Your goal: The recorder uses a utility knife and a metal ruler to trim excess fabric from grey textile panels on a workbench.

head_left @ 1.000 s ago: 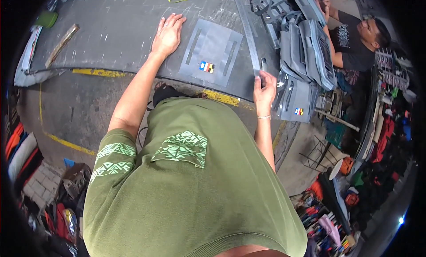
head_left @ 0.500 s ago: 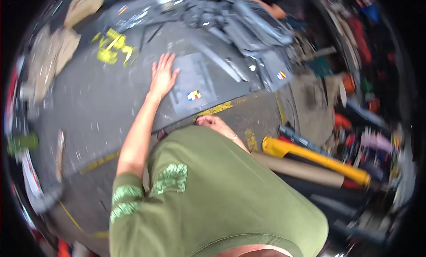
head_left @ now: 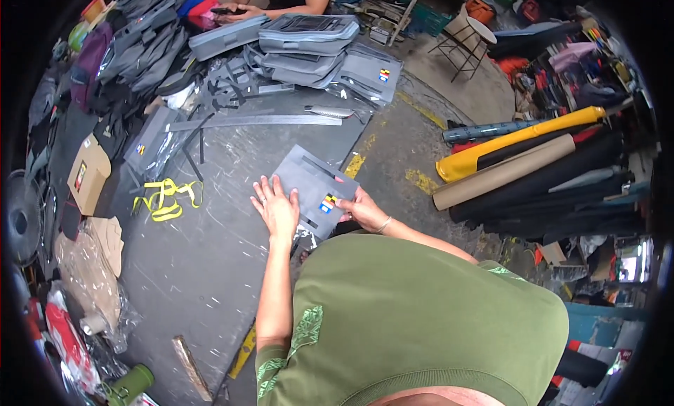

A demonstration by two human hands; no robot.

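Grey panel (head_left: 313, 183), mid-frame, lies slanted rightward of the spread-fingered left hand (head_left: 280, 212), lower-right edge pinched by the right hand (head_left: 366, 212).

Grey rectangular fabric panel (head_left: 312, 176), small multicoloured patch (head_left: 328, 204) toward one end, dark strip (head_left: 303, 220) visible, askew at worktable (head_left: 203, 258) edge.

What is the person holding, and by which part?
The right hand holds the grey sheet by its right edge, beside the coloured patch; the left hand lies open.
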